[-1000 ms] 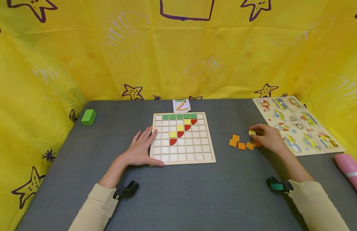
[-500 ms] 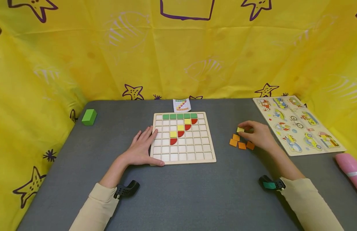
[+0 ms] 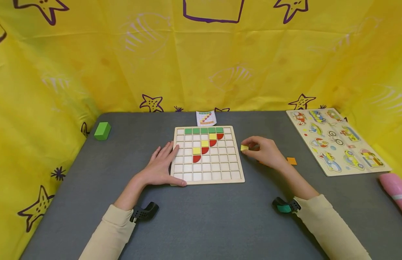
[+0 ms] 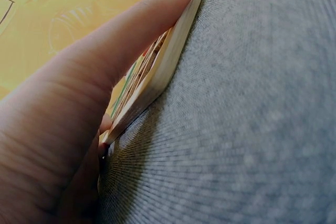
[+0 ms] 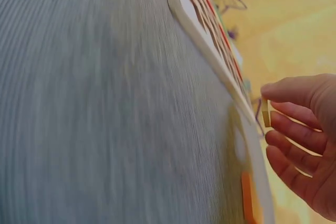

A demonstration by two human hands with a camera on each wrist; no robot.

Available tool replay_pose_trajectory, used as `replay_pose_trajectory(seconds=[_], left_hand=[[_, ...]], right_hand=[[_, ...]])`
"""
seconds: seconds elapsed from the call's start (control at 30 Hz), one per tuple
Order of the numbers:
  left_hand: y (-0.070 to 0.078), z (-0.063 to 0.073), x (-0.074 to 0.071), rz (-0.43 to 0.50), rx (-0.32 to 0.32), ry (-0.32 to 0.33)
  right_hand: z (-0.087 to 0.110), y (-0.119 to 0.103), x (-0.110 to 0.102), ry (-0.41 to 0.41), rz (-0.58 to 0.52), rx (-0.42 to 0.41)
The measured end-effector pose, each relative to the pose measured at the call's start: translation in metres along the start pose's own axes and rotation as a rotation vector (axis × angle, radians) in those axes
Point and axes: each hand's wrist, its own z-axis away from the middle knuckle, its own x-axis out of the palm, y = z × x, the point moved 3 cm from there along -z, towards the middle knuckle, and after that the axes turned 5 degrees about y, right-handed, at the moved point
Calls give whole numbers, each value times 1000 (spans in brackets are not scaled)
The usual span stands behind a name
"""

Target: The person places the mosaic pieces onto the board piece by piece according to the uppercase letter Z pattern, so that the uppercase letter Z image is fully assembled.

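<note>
A wooden grid board (image 3: 220, 168) lies mid-table, with a row of green square tiles (image 3: 204, 130) near its far edge. Below them, yellow square tiles (image 3: 204, 143) and red quarter-round tiles (image 3: 205, 150) step diagonally down to the left. My left hand (image 3: 158, 168) rests on the board's left side, fingers spread, the thumb on its near edge; the left wrist view shows that thumb lying over the wooden rim (image 4: 170, 59). Just right of the board, my right hand (image 3: 264, 151) pinches a yellow square tile (image 3: 244, 148) between thumb and fingers, seen edge-on in the right wrist view.
Orange square tiles (image 3: 291, 161) lie partly hidden under the right hand and forearm. A small pattern card (image 3: 206, 118) sits behind the board. A vehicle picture puzzle (image 3: 337, 142) is at the right, a pink rolled object (image 3: 394, 191) beside it. A green block (image 3: 102, 131) stands far left.
My right hand has carried the yellow tile leftward from beside the orange tiles to near the board's right edge. The left hand has stayed on the board.
</note>
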Motion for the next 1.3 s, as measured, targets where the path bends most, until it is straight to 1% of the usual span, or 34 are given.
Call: replay_pose_trajectory(seconds=[0.27,0.5,0.73,0.93,1.13,1.3], left_hand=[[2,1,-2,20,13,22],[3,0,-2,18,19,23],[2,1,-3,28,16,20],[2,1,-3,13,3,9],[1,1,-2,3,-1,6],[2,2,-3,3,-3,5]], right_hand=[[-9,-31,27,-62,-50,-62],[-15,-50,50,-127,-103,-98],[-18,-72,71,-152,-137,-157],[-23,-87,90,-165,-135,-200],[-29,-102,108,-202,-84,-236],[-33,-112,117,-217,-40,-248]])
